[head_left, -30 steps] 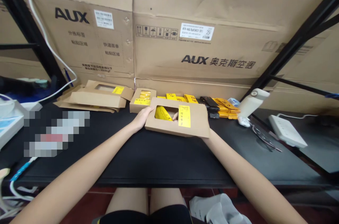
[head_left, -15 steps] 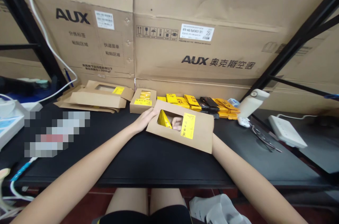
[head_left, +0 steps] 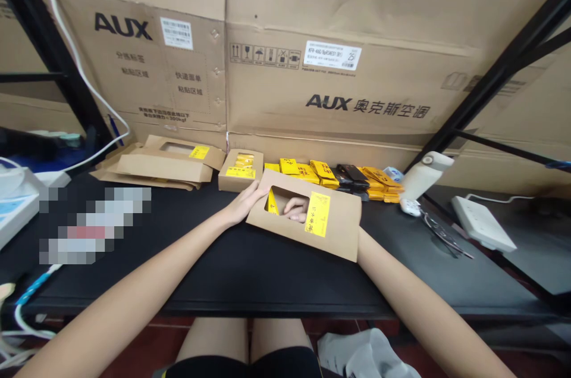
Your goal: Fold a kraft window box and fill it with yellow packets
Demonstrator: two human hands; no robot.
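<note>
A brown cardboard box [head_left: 285, 235] with a cut-out window and a yellow label [head_left: 317, 214] is tilted above the black table. My left hand [head_left: 243, 202] holds its left end, thumb and fingers at the edge. My right hand [head_left: 297, 209] is inside the box, reaching in through the right end, and shows through the window with fingers curled. A yellow packet [head_left: 272, 202] lies inside at the window's left side, just left of my right fingertips. Whether my right fingers pinch anything is hidden.
Behind stand a smaller windowed box [head_left: 241, 184], flattened boxes [head_left: 165, 171], yellow packets [head_left: 323, 172], black packets [head_left: 350, 178] and orange packets [head_left: 381, 184]. On the right are a white bottle [head_left: 426, 175], glasses [head_left: 446, 237] and a white device [head_left: 484, 223].
Inside the box, my right hand has shifted slightly left. Less of the yellow packet shows in the window. My left hand still holds the box's left end.
</note>
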